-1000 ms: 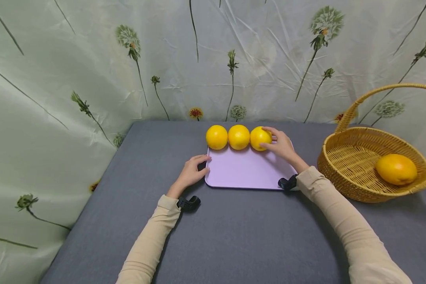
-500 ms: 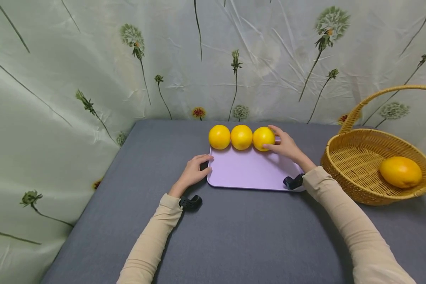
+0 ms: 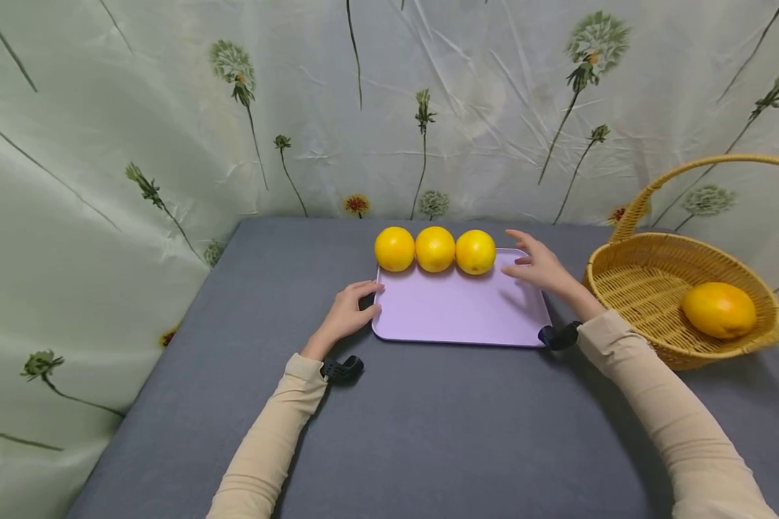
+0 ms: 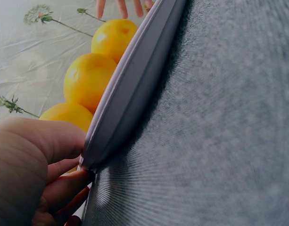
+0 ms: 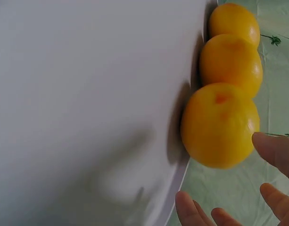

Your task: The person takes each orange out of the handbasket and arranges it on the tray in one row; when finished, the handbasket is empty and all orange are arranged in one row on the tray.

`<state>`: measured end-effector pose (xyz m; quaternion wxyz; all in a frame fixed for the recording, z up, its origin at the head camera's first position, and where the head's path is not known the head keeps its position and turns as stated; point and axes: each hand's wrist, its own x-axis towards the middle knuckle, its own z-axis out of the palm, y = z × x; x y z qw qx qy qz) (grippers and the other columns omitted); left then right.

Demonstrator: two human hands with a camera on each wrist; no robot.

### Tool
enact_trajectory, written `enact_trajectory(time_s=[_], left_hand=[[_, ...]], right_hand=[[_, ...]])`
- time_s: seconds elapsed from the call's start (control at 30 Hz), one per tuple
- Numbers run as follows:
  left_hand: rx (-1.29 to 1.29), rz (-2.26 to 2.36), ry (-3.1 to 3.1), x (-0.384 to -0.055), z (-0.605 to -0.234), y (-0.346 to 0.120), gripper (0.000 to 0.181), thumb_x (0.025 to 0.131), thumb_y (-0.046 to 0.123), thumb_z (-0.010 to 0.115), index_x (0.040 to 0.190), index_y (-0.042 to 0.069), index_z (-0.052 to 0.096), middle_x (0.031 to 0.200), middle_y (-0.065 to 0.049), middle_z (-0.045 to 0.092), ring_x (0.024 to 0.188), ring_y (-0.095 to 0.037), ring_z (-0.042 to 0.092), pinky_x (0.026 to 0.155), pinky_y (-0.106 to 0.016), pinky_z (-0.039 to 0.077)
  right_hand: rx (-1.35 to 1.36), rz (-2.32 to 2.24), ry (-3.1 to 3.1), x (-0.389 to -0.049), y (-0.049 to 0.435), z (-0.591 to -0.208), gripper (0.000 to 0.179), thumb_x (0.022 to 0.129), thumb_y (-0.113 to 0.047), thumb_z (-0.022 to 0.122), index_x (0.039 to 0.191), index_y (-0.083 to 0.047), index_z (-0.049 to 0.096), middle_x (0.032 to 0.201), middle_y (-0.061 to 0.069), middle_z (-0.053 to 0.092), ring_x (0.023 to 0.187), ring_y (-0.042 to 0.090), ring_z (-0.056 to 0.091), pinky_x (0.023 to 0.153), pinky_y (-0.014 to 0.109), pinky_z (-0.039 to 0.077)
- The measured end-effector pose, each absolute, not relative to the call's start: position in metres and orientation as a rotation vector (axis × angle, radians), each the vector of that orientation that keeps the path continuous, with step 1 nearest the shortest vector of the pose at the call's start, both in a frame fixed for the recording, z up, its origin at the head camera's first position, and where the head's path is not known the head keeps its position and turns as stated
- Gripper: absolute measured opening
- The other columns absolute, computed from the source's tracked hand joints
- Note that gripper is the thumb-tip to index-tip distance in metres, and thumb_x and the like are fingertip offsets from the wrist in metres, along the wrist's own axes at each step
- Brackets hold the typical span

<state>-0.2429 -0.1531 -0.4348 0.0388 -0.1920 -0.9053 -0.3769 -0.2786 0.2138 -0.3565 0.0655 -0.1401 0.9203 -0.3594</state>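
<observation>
Three yellow oranges, a left one (image 3: 394, 249), a middle one (image 3: 435, 249) and a right one (image 3: 475, 252), sit in a row along the far side of a lilac tray (image 3: 454, 310). My left hand (image 3: 347, 311) touches the tray's left rim with thumb and fingertips, also seen close up in the left wrist view. Just right of the row, my right hand (image 3: 545, 270) hovers over the tray's far right part, fingers spread, holding nothing. In the right wrist view, its fingertips (image 5: 264, 143) stand beside the nearest orange (image 5: 220, 125).
On the right stands a wicker basket (image 3: 636, 317) with a tall handle, and one yellow-orange fruit (image 3: 718, 310) lies in it. A grey cloth (image 3: 428, 432) covers the table. Behind hangs a flower-print curtain (image 3: 337, 94).
My right hand has let go of the right orange and drawn back to the right, fingers opening. The oranges stay in line; my left hand stays at the rim.
</observation>
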Motion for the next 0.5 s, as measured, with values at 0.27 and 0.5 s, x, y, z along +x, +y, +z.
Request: enact_trajectory(time_s=[0.27, 0.5], left_hand=[[-0.57, -1.157, -2.799, -0.244, -0.437, -0.154, 0.042, 0.084, 0.014, 0.061, 0.126, 0.005, 0.059, 0.135, -0.019, 0.054, 0.13, -0.034, 0.046, 0.11, -0.05, 0.035], [-0.564, -1.156, -2.814, -0.243, -0.435, -0.153, 0.043, 0.085, 0.015, 0.061, 0.126, 0.006, 0.059, 0.137, -0.019, 0.052, 0.131, -0.035, 0.045, 0.109, -0.051, 0.034]], right_hand=[[-0.447, -1.041, 2.834, -0.265, 0.232, -0.347, 0.071, 0.088, -0.012, 0.061, 0.148, -0.006, 0.022, 0.142, 0.033, 0.031, 0.12, 0.051, 0.048, 0.093, 0.058, 0.046], [-0.479, -1.056, 2.846, -0.249, 0.251, -0.336, 0.069, 0.089, -0.013, 0.06, 0.147, -0.003, 0.023, 0.144, 0.033, 0.03, 0.119, 0.053, 0.047, 0.092, 0.06, 0.045]])
